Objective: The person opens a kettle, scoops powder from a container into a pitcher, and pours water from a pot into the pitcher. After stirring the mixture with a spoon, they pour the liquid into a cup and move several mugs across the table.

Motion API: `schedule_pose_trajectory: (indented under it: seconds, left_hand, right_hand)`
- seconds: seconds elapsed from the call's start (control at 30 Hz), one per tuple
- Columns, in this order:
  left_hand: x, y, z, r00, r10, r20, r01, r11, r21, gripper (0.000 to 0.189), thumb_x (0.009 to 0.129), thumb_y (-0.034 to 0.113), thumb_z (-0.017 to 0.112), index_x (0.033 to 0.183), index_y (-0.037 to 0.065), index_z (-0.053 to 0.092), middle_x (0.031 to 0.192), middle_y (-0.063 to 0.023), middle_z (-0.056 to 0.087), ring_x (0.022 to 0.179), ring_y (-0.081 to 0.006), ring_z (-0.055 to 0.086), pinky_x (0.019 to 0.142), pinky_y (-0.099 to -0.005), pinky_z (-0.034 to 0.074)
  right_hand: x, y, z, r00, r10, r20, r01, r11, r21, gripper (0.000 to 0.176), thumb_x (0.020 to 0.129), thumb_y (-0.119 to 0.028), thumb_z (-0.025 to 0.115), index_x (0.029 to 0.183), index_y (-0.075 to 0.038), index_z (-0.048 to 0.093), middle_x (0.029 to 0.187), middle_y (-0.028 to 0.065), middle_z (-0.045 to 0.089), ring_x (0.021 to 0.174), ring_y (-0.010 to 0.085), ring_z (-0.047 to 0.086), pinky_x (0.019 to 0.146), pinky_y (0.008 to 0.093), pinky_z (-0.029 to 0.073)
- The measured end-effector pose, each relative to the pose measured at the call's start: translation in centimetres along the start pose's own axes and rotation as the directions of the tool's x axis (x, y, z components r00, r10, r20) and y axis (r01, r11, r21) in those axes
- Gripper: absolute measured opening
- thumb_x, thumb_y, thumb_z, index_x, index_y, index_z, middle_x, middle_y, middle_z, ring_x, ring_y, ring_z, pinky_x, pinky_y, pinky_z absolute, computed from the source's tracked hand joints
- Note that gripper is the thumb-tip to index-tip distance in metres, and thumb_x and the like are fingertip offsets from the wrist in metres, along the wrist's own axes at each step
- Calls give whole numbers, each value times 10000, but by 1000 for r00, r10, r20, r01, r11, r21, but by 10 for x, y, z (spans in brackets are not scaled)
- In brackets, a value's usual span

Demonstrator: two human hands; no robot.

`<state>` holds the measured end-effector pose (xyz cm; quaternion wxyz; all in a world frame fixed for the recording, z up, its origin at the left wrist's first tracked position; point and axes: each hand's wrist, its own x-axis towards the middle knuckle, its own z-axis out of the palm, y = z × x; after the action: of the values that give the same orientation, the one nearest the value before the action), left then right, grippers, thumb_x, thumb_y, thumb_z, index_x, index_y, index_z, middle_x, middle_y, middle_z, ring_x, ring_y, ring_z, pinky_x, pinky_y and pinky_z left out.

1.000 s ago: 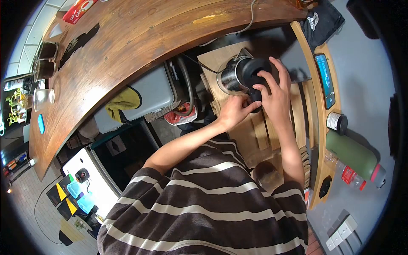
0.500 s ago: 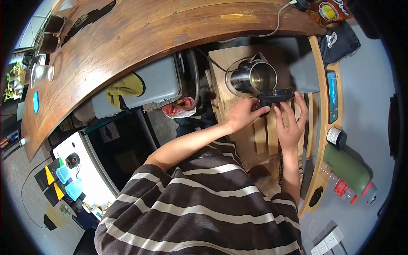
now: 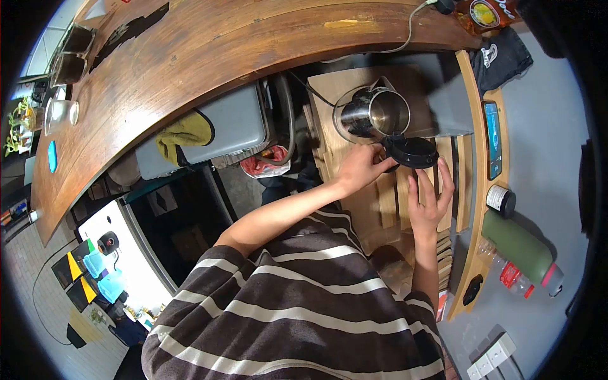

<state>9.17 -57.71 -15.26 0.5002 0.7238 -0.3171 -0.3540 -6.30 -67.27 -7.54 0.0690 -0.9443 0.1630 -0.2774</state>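
A shiny steel electric kettle (image 3: 356, 118) stands on the wooden boards below the counter, its mouth uncovered and facing the camera. Its round black lid (image 3: 415, 152) is swung back on the hinge toward me. My left hand (image 3: 362, 170) is closed round the black handle beside the hinge, thumb on top; most of the handle is hidden. At the lid's near edge is my right hand (image 3: 428, 199), fingers spread and fingertips right at the rim.
The brown wooden counter (image 3: 240, 44) curves across the top. To the left, a yellow-green cloth (image 3: 185, 136) lies on a grey case. A wooden ledge on the right holds a phone (image 3: 492, 140), a dark jar (image 3: 501, 201) and a green bottle (image 3: 520, 244).
The kettle's lid has tilted from nearly edge-on to showing its round face. My right hand has shifted slightly down and toward me; my left hand stays at the handle.
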Motion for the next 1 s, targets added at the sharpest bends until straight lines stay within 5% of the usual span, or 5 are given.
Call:
schedule_pose_trajectory:
  seconds: [0.23, 0.77, 1.0]
  left_hand:
    - [0, 4, -4, 994, -76, 77, 73, 997, 40, 414, 865, 403, 732, 900, -9, 720, 665, -128, 669, 622, -273, 670, 605, -392, 503]
    - [2, 11, -8, 986, -121, 115, 112, 991, 76, 452, 871, 455, 725, 857, 5, 694, 636, -102, 642, 587, -244, 638, 578, -387, 482]
    - [-8, 4, -18, 992, -23, 124, 18, 999, 39, 472, 891, 470, 713, 849, 1, 684, 606, -120, 622, 542, -253, 617, 555, -391, 467]
  right_hand:
    - [-6, 3, 5, 998, -28, -59, 33, 997, 74, 589, 840, -41, 769, 1376, -106, 533, 1412, 207, 492, 1296, 402, 531, 1057, 473, 507]
    - [14, 4, 2, 1000, -12, -26, 14, 997, 78, 520, 869, -52, 736, 1361, -72, 571, 1396, 204, 514, 1283, 394, 540, 1053, 468, 509]
    - [78, -10, 6, 983, 139, 120, -163, 961, 225, 564, 838, -114, 783, 1364, -101, 581, 1404, 140, 504, 1283, 341, 509, 1051, 459, 453]
